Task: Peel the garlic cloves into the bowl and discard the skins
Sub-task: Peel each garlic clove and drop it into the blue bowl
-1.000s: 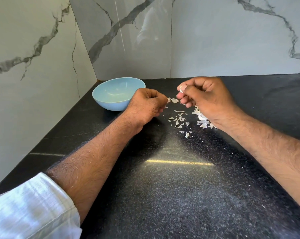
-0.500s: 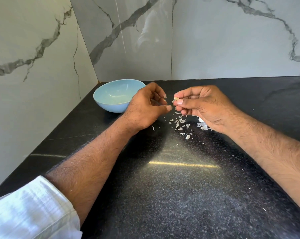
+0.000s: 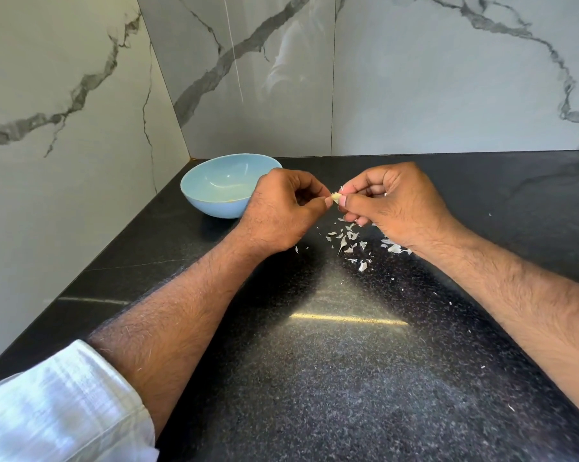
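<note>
Two hands meet above the dark desk (image 3: 314, 378), and they work on one small garlic clove (image 3: 336, 197). The right hand (image 3: 394, 208) pinches the clove at its fingertips, with the other fingers curled under. The left hand (image 3: 281, 211) has its fingers curled too, and its thumb and first finger touch the clove's tip, as if to pick at the skin. So the step looks like peeling, and it seems partly done, since a pale yellow bit of the clove shows and a thin white flake sticks up from it. Next, the left hand likely needs a tiny, careful pull to strip off the last skin, and then the clean clove can go into the bowl (image 3: 194, 191). The bowl is light blue, round and smooth, and it sits on the desk just behind the left hand, near the corner. I cannot tell if cloves lie inside it. Many skins (image 3: 346, 240) lie on the desk under the hands. They are white, thin, dry and curly, like torn paper. They are not thrown away yet. The desk is black stone with little specks and a shiny stripe of light. The walls (image 3: 414, 78) are pale with grey veins.
</note>
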Motion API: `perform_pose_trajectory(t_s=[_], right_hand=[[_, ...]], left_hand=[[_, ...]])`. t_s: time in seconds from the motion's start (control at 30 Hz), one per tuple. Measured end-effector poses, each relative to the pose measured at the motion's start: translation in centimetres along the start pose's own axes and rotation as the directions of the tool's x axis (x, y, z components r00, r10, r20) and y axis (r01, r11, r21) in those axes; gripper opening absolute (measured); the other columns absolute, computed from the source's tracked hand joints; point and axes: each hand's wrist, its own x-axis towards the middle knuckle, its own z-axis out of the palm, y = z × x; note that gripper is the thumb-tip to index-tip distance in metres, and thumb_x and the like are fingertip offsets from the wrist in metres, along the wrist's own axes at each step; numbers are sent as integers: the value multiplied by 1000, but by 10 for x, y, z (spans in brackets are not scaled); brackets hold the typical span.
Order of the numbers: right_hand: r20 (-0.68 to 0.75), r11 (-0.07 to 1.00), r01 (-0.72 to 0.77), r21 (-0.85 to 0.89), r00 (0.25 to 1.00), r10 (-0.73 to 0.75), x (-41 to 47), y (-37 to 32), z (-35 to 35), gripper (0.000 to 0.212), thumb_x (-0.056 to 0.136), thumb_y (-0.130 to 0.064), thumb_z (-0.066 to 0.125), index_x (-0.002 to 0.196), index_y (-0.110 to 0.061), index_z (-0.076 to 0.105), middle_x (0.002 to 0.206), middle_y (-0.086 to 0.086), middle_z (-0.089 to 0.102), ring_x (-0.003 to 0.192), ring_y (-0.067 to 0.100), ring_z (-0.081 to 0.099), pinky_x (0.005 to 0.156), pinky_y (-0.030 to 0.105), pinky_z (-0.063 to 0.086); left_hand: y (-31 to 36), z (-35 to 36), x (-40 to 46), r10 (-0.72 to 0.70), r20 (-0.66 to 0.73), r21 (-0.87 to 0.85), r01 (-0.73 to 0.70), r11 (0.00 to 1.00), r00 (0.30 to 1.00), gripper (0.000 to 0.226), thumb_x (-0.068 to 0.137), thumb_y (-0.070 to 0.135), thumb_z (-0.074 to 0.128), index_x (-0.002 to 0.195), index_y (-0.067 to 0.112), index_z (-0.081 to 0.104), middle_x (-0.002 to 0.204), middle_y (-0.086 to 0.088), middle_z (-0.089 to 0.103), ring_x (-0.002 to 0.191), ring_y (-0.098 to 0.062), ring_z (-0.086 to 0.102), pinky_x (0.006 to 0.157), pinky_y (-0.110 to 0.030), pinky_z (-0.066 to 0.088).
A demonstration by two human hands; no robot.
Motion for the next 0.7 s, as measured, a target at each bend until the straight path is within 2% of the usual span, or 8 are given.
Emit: perform_pose_trajectory(t_s=[0.27, 0.4, 0.53, 0.7], right_hand=[[-25, 989, 58, -133, 998, -62, -2, -3, 1, 7, 86, -21, 85, 85, -20, 78, 68, -3, 76, 64, 17, 77, 62, 52, 65], [-35, 987, 71, -146, 996, -77, -2, -3, 1, 8, 86, -20, 85, 83, -19, 78, 68, -3, 76, 63, 16, 77, 61, 50, 65], [-48, 983, 96, -154, 993, -104, -3, -1, 3, 8, 85, -16, 85, 83, -18, 77, 67, -3, 76, 61, 14, 76, 59, 50, 65], [-48, 989, 90, -121, 994, -97, -3, -1, 5, 8, 87, -14, 84, 84, -16, 77, 67, -1, 76, 62, 19, 77, 60, 52, 65]], left_hand=[[8, 2, -4, 58, -2, 103, -57, 993, 998, 6, 91, 13, 76, 88, 15, 81, 57, 18, 60, 46, 2, 51, 49, -6, 34], [9, 3, -4, 57, -16, 115, -55, 992, 998, 6, 92, 16, 76, 90, 18, 82, 65, 13, 68, 53, 1, 55, 51, -8, 39], [8, 4, -3, 27, -27, 61, -26, 998, 999, 7, 94, 17, 78, 89, 18, 82, 61, 16, 64, 50, 2, 52, 50, -8, 37], [9, 4, -3, 19, -25, 75, -17, 997, 1000, 8, 94, 16, 75, 89, 17, 81, 62, 12, 65, 50, 0, 52, 50, -9, 38]])
